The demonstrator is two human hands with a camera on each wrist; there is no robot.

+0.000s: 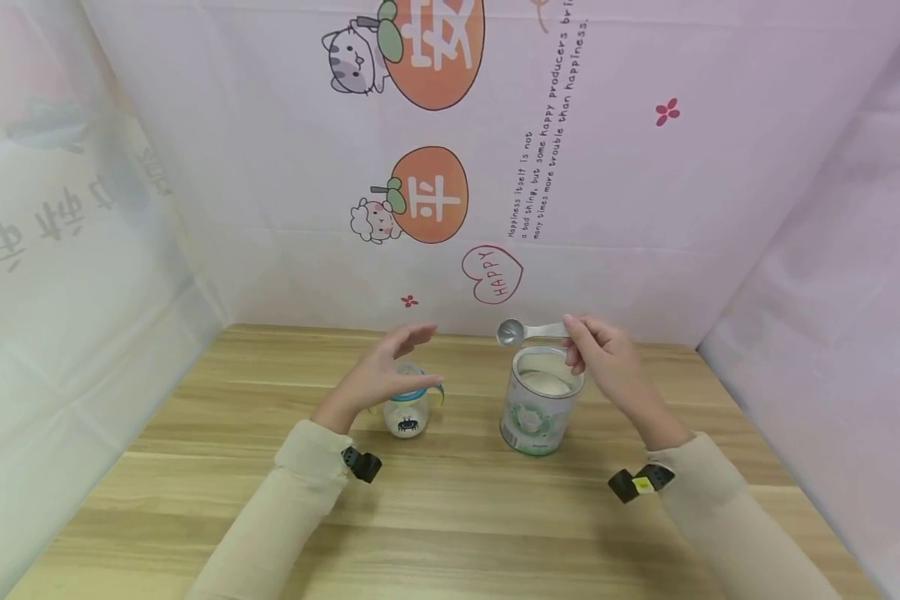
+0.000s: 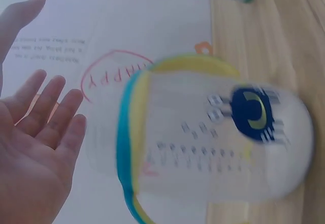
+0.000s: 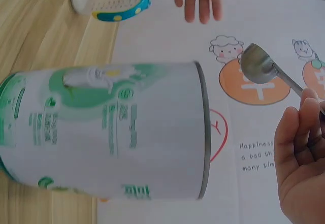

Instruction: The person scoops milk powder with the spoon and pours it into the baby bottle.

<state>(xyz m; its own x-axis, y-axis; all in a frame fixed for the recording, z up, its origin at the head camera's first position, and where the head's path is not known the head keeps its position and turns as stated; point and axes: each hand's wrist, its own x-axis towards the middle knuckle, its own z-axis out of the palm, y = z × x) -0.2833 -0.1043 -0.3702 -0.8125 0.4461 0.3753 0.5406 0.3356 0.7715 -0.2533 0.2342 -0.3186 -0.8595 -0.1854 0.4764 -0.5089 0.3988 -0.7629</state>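
My right hand (image 1: 611,360) pinches the handle of a metal measuring spoon (image 1: 512,332) above an open tin (image 1: 534,421) of pale powder (image 1: 546,382). In the right wrist view the spoon's bowl (image 3: 258,64) is tilted, and whether it holds any powder cannot be told there. My left hand (image 1: 378,371) holds nothing; its fingers and thumb are spread apart over a clear baby bottle (image 1: 407,423). This bottle has a blue and yellow collar with side handles. Some whitish contents lie at its bottom (image 2: 292,148). Its top is partly hidden behind the left hand in the head view.
Both containers stand upright on a wood-grain table (image 1: 420,517), the bottle left of the tin. A white printed cloth (image 1: 285,275) hangs behind the table, with more cloth at both sides. Black wrist cameras (image 1: 362,464) sit on the sleeves.
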